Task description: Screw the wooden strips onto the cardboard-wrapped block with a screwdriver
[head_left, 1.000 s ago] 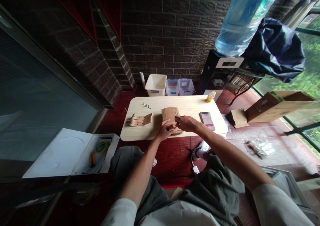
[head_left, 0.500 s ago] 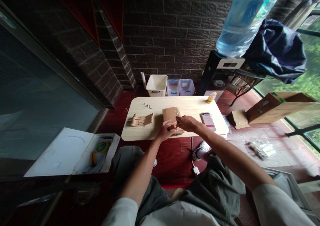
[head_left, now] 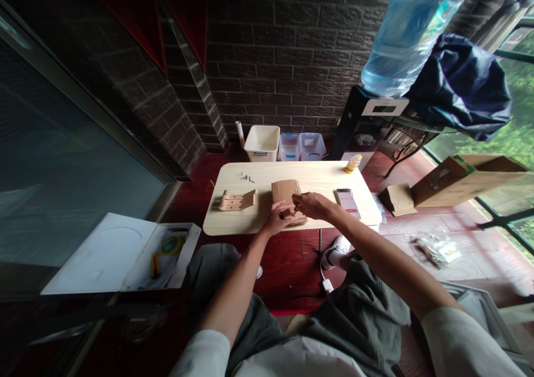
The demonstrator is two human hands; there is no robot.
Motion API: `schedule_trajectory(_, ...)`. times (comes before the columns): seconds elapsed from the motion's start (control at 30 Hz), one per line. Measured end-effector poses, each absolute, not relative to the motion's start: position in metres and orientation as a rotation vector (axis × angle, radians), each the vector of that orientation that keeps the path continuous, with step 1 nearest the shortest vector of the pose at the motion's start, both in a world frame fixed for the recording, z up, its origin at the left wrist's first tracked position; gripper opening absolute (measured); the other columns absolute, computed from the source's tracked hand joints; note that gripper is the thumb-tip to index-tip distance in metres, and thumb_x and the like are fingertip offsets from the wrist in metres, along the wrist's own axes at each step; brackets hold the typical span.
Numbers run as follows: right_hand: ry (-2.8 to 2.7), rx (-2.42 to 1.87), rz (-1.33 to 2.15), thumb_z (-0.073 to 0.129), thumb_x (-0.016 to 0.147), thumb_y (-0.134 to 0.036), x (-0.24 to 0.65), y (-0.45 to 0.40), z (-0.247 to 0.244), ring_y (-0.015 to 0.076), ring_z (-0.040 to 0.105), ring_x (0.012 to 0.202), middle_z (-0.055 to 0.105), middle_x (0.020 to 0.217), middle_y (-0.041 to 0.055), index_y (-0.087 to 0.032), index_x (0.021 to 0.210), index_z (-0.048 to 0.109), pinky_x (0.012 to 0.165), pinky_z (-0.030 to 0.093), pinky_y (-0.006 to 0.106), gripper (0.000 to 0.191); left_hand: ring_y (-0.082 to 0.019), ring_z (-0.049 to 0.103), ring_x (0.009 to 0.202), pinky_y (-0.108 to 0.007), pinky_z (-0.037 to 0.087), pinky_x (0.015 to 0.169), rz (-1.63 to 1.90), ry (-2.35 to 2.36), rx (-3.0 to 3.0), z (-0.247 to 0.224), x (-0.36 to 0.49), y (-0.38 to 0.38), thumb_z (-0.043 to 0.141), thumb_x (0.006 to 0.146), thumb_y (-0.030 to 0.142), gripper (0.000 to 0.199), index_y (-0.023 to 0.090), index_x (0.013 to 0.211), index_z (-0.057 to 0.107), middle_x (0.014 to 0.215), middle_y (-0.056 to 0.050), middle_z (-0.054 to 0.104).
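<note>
**While clutter rings the pale table (head_left: pixel 319 174), a wooden block (head_left: pixel 285 189) lies gripped near its front edge**

While the left hand (head_left: pixel 276 218) clamps its fingers and thumb on the block's near end, the right hand (head_left: pixel 311 203) closes its fingers together on a small dark object (head_left: pixel 297 206), probably a tool, though the hand hides most of it. Both hands cover the near part of the block.

To the block's left, well apart from it, lies a slatted wooden piece (head_left: pixel 237 201) with holes; a few loose screws (head_left: pixel 247 178) are scattered behind that. On the right, a phone (head_left: pixel 347 203) lies flat just beside the right forearm, and a yellow-based bottle (head_left: pixel 353 163) stands at the far corner.

Beyond the table's far edge stand a cream basket (head_left: pixel 262 155) and two clear bins (head_left: pixel 312 147). A water dispenser (head_left: pixel 354 115) rises behind the far right corner, with a cardboard box (head_left: pixel 446 183) on the floor to the right. An open white case (head_left: pixel 98 254) sits at left. Below the table, a white shoe (head_left: pixel 341 245) and a white plug (head_left: pixel 328 285) take up floor space.
</note>
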State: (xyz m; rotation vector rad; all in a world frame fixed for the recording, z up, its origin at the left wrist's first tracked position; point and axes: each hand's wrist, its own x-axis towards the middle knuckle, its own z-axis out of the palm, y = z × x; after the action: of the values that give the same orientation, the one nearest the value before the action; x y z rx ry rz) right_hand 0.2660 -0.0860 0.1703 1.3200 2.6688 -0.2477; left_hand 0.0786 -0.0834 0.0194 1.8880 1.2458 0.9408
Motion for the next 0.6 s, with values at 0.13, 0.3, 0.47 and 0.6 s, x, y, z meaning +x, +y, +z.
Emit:
schedule_trajectory(0.13,2.668,1.365,-0.251,0.047,0.101,-0.030,0.2658,-0.0873,0.1647,0.0211,0.070,0.088,0.073,0.101,0.0119,-0.017,0.116,0.053,0.065,0.040,0.025,0.021,-0.030,0.042,0.140,-0.046,0.032,0.118,0.929,1.237,1.886,0.0201,0.0779,-0.0845,0.079,0.072,0.036,0.035,0.022,0.103,0.076,0.128,-0.009,0.067)
schedule_trajectory(0.3,2.625,1.404,-0.209,0.044,0.101,-0.036,0.2671,-0.0906,0.1632,0.0243,0.071,0.088,0.073,0.099,0.0143,-0.015,0.120,0.050,0.064,0.040,0.026,0.030,-0.029,0.041,0.140,-0.045,0.031,0.118,0.925,1.238,1.878,0.0198,0.0777,-0.0853,0.079,0.073,0.037,0.041,0.022,0.110,0.074,0.127,-0.009,0.066)
schedule_trajectory(0.47,2.685,1.341,-0.243,0.045,0.100,-0.034,0.2658,-0.0942,0.1676,0.0240,0.071,0.092,0.073,0.103,0.0118,-0.018,0.123,0.049,0.067,0.042,0.026,0.028,-0.030,0.045,0.137,-0.045,0.034,0.117,0.934,1.228,1.886,0.0166,0.0772,-0.0825,0.081,0.070,0.035,0.031,0.022,0.097,0.076,0.131,-0.009,0.064)
schedule_trajectory(0.6,2.701,1.310,-0.216,0.046,0.099,-0.028,0.2642,-0.0928,0.1675,0.0232,0.070,0.090,0.073,0.103,0.0112,-0.018,0.121,0.051,0.066,0.041,0.026,0.024,-0.031,0.046,0.136,-0.047,0.035,0.116,0.961,1.216,1.901,0.0122,0.0773,-0.0800,0.081,0.070,0.034,0.029,0.021,0.095,0.076,0.128,-0.010,0.066)
